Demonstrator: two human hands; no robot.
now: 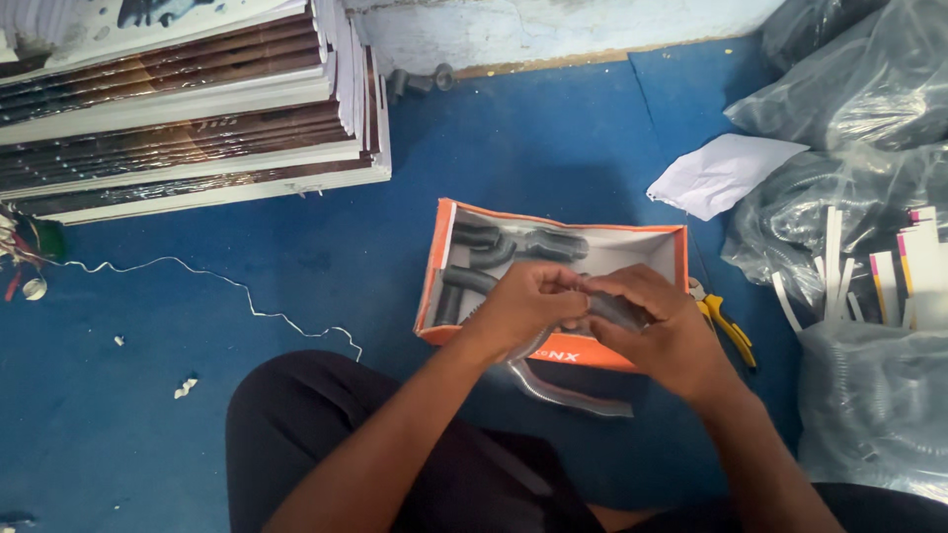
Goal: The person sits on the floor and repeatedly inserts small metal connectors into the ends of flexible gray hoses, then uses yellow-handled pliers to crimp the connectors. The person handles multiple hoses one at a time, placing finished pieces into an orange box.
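Both my hands meet over the near edge of an open orange cardboard box on the blue floor. My left hand and my right hand together grip a short dark grey rubber hose piece. Inside the box lie several similar curved grey hose pieces. A longer ribbed grey hose curves out below my hands, in front of the box.
Yellow-handled pliers lie right of the box. Clear plastic bags of dark hoses fill the right side, with white strips and white paper. Stacked flat printed cartons sit top left; white string trails across the floor.
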